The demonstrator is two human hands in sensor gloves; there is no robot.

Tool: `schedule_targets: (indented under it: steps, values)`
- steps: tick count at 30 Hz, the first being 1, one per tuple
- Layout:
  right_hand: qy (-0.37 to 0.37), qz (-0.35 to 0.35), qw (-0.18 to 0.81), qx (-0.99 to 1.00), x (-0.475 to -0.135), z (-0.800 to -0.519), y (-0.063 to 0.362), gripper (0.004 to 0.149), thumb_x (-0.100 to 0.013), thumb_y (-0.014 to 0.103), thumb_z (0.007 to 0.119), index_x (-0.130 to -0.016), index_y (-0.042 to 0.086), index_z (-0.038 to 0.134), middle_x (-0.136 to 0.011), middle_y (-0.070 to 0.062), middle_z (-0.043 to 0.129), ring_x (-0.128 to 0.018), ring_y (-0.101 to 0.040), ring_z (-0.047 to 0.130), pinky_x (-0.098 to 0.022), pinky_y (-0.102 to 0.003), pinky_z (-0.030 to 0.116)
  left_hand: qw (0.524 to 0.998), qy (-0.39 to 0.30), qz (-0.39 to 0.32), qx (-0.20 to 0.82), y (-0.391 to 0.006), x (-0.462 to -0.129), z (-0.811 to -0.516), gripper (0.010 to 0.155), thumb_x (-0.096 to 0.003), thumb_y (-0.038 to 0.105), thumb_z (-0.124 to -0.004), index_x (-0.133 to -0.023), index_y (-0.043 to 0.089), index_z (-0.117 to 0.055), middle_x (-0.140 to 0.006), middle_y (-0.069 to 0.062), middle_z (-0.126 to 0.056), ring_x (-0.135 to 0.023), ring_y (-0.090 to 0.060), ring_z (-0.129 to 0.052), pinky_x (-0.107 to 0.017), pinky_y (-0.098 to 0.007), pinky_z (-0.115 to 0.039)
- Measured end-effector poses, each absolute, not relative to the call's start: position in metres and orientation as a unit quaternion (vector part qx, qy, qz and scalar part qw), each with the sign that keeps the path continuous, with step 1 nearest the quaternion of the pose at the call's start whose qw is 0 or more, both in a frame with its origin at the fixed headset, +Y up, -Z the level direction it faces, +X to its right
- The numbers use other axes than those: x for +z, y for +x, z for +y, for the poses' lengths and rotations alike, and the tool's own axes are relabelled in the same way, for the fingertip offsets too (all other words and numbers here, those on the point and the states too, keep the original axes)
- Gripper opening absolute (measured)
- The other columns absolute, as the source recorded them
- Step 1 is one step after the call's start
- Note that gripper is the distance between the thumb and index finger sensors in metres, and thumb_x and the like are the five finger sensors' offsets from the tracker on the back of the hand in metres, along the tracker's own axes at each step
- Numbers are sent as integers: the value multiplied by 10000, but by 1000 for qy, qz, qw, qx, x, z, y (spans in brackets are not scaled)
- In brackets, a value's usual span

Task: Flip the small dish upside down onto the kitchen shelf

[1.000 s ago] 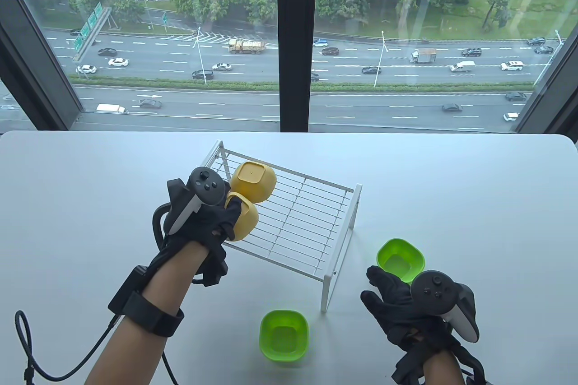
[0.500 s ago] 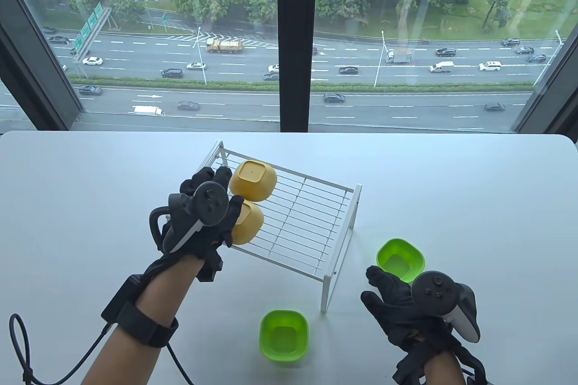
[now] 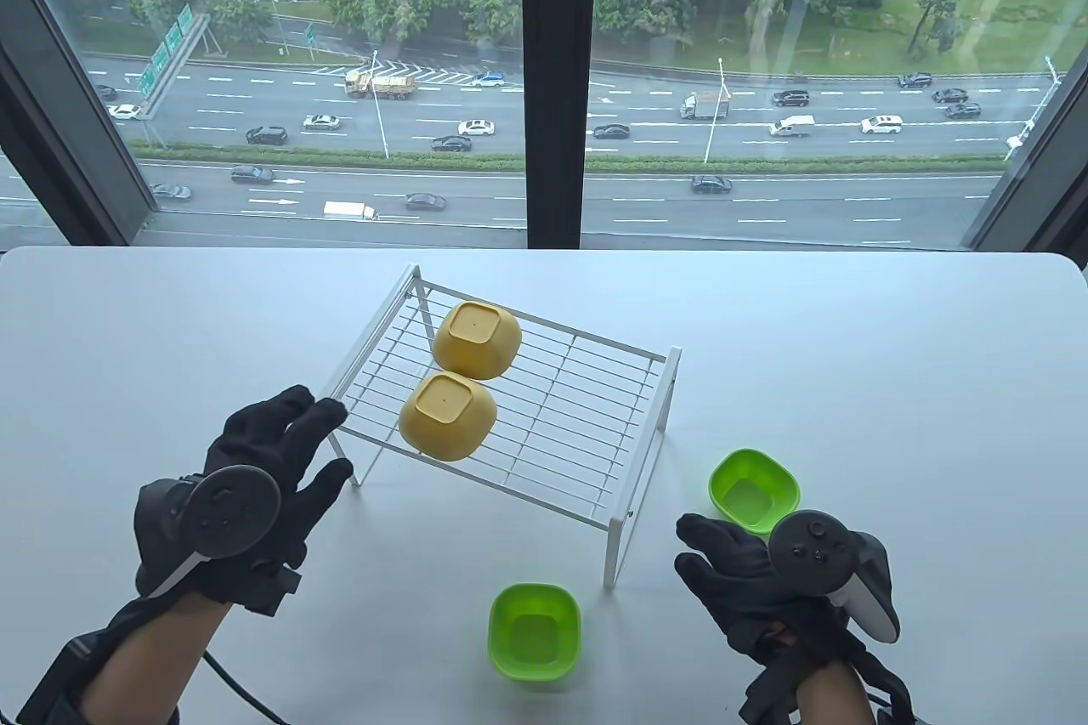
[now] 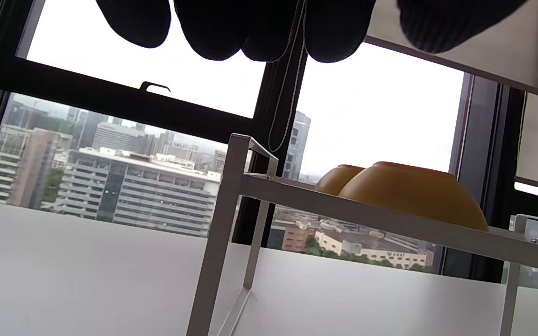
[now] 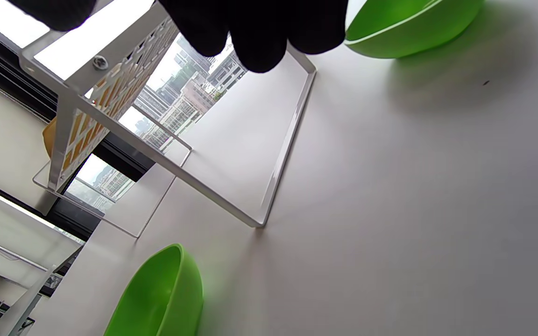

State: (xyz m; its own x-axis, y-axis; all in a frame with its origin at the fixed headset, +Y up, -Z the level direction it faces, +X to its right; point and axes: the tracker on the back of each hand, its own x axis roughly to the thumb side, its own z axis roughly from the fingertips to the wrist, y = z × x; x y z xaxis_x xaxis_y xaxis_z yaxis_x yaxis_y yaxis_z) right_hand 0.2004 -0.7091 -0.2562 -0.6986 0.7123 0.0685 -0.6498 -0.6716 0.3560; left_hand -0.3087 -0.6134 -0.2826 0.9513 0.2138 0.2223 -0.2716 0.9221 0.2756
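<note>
Two yellow small dishes lie upside down on the white wire kitchen shelf [image 3: 561,410]: the far one [image 3: 476,338] and the near one [image 3: 448,416], touching each other. In the left wrist view the near dish [image 4: 414,196] shows above the shelf rail [image 4: 390,219]. My left hand [image 3: 280,453] hovers open, left of the shelf's front corner, holding nothing. My right hand [image 3: 714,555] rests open by the table's front, just below an upright green dish [image 3: 754,489]. A second upright green dish [image 3: 535,631] sits in front of the shelf.
The white table [image 3: 892,385] ends at a big window behind. The shelf's leg [image 3: 619,542] stands between the two green dishes. In the right wrist view the green dishes [image 5: 409,23] [image 5: 161,294] lie either side of the shelf foot [image 5: 278,163].
My left hand let go of the near yellow dish, now upside down on the shelf, and drew back down-left, opening. The right hand barely moved.
</note>
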Motion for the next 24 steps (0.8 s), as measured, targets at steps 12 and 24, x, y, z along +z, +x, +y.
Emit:
schedule_targets:
  steps: [12,24]
  values:
    - [75,130,408,901,-257,-716,209,705,-485,616,627,-1056,208,570,-1106,-135,611,-1001,-419,568,-721,-656,357,978,72,-93,173,-340,-282,-640,672,-386,600,-775,-1011,361,-715,-1145,0,-668,-1020,-337,-676,-753,-622,-637]
    - [98,154,351,918,-250,-723,186,668,-496,605,637,-1048,230,590,-1101,-118,632,-1000,-403,588,-719,-659,386,979,-24,-111,171,-338,-291,-662,693,-401,595,-755,-1041,347,-661,-1142,-12,-663,-1007,-343,-688,-752,-630,-627]
